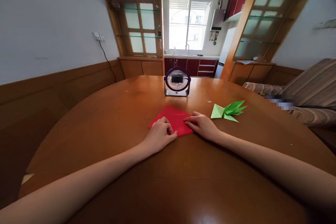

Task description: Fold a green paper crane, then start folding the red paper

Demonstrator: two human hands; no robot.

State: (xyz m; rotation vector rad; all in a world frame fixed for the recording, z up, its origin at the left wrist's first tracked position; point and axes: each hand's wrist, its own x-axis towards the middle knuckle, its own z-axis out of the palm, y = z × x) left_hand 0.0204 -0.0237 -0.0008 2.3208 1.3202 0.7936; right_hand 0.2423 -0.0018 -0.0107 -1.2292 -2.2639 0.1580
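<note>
1. Worktop [105,140]: a round, glossy brown wooden surface that fills the lower half of the view; both bare forearms reach across it from the near edge.
2. Red paper [174,117]: a flat folded sheet lying on the worktop near its middle, just in front of the fan; its far corner points away from the person, and its near edge is covered by the two hands.
3. Left hand [159,135]: palm down on the near left part of the red paper, fingers curled under in a loose fist, knuckles raised, fingertips pressed onto the sheet. It pinches nothing that can be seen.
4. Right hand [201,125]: palm down at the near right edge of the red paper, fingers extended and held together, pointing left toward the other hand, tips resting flat on the sheet. The two hands lie close to each other; whether they touch cannot be told.
5. Green origami piece [228,110]: a folded figure in light green paper with several pointed flaps fanning to the right; it lies on the worktop just to the right of the right hand, apart from it and from the red paper.
6. Fan [177,81]: a small desk fan with a dark purple ring and grille, standing upright on the worktop beyond the red paper, its face toward the person.
</note>
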